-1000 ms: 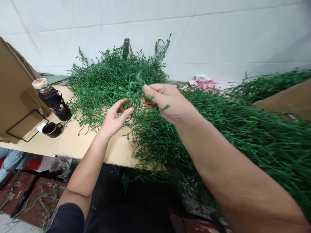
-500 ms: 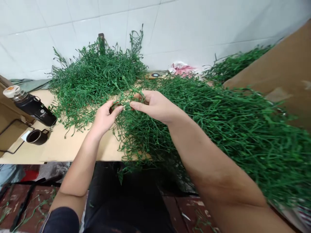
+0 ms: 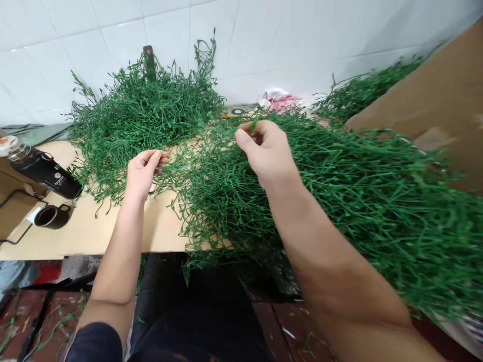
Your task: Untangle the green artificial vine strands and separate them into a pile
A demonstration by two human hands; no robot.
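Observation:
My left hand [image 3: 141,171] is over the tabletop with thumb and fingertips pressed together. Thin green stems lie blurred right beside its fingertips, and what it pinches, if anything, I cannot make out. A bit of green sprig [image 3: 253,123] shows between the curled fingers and thumb of my right hand [image 3: 268,148]. That hand is raised above a large heap of green budded stems [image 3: 339,191], which runs to the right and hangs over the front edge. Behind my left hand a second pile of the same stems [image 3: 151,105] leans toward the wall.
On the left stand a black bottle [image 3: 47,171] and a dark mug [image 3: 53,216] on the tan tabletop [image 3: 94,231]. A brown cardboard panel [image 3: 433,110] rises at the right. White tiled wall [image 3: 287,40] closes the back, with a pink-and-white cloth [image 3: 281,100] near it.
My hands have moved apart. The right has risen and gone right, away from the left, while the left has shifted left and its fingers have closed. The view has turned slightly.

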